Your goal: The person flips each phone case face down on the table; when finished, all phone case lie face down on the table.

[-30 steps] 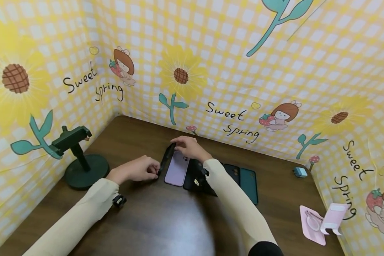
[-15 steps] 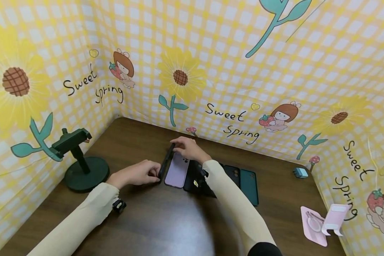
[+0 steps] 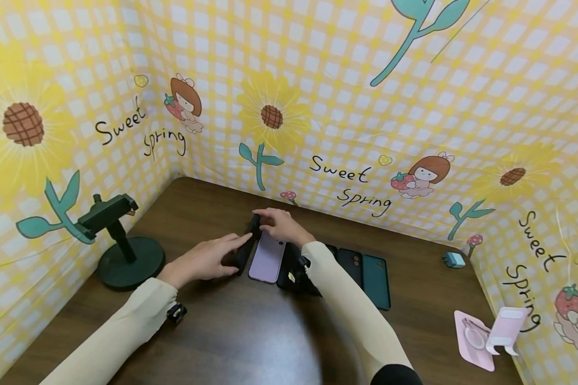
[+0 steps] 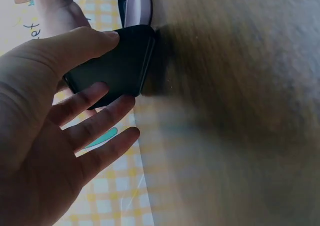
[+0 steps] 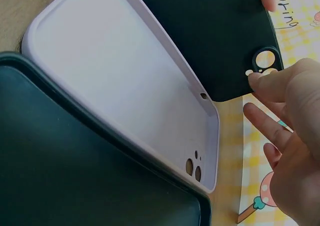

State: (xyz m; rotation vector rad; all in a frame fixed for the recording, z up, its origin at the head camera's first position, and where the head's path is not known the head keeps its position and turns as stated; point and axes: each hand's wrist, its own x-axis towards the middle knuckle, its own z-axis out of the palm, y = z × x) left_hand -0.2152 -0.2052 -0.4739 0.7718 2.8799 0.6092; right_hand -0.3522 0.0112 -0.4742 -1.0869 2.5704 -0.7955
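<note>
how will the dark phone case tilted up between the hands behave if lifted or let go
The dark phone case is probably light, as it looks thin with cut-outs near one corner. It seems fairly stiff, since its back looks flat though tilted up. At that angle, it would likely tip over if let go.

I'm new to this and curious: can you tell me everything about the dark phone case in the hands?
The dark phone case looks greenish black and smooth, perhaps rubber or plastic. Near one corner is a round, rimmed camera opening, with another partly covered. It is tilted up, just left of the lilac phone case; whether they touch is unclear. The right hand pinches its far end; the left hand, fingers extended, touches its near end.
</note>
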